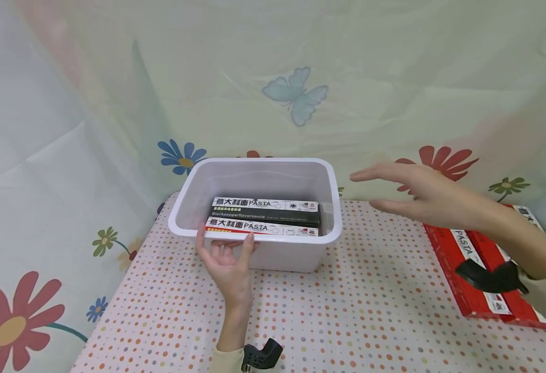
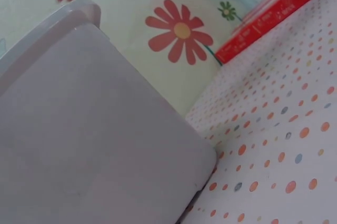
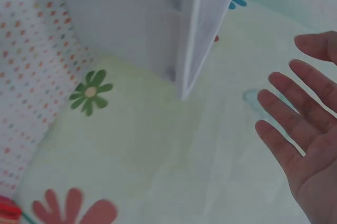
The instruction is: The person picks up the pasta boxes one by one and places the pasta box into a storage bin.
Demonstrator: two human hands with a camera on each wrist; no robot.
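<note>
A white plastic bin (image 1: 282,256) stands on the dotted cloth. Inside it lie a black pasta box (image 1: 266,213) and, nearer the front wall, a red-and-white pasta box (image 1: 263,226). My left hand (image 1: 228,267) grips the bin's front rim, the thumb tip at the edge and other fingers curled beneath. In the left wrist view the bin's wall (image 2: 100,118) fills much of the picture and the left hand is hidden. To the right of the bin my right hand (image 1: 415,189) hovers in the air, fingers extended and holding nothing; its palm shows in the right wrist view.
Red pasta boxes (image 1: 457,272) lie side by side at the right of the table, partly covered by my right forearm. A flowered curtain (image 1: 371,103) hangs behind and along the left. Dotted cloth (image 1: 347,311) covers the table.
</note>
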